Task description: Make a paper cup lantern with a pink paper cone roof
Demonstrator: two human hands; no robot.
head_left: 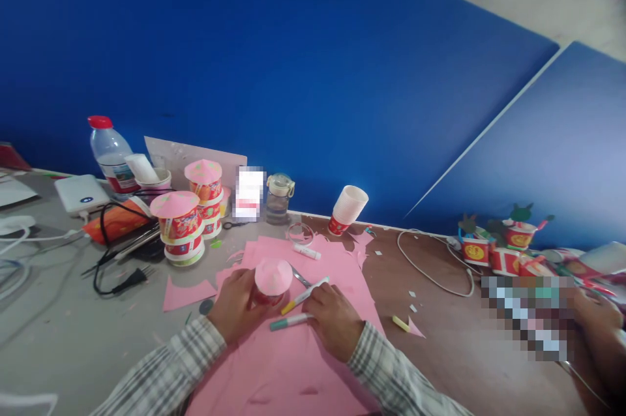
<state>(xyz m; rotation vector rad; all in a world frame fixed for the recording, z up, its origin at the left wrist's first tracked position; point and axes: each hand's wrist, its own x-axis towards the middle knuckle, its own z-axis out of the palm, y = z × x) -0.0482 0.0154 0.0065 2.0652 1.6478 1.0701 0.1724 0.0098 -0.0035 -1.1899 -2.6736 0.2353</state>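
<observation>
My left hand (239, 304) wraps round the near left side of a red paper cup (268, 299) topped with a pink paper cone (273, 276). On the right, the curled fingers of my right hand (333, 317) close over a yellow-capped marker (295, 303) and a teal-capped marker (286, 323). How firmly they are held is hidden. Scissors (300, 277) lie partly behind the cone and the yellow marker. Both hands rest over large pink paper (327, 364), where a white marker (308, 252) and a roll of clear tape (300, 233) also lie.
Two stacked-cup towers with pink cone roofs (175, 205) stand left, near a black plug cable (130, 282) and a bottle (112, 162). Behind are a lidded water cup (278, 201) and stacked paper cups (349, 207). Another person's hand (599, 312) is at far right.
</observation>
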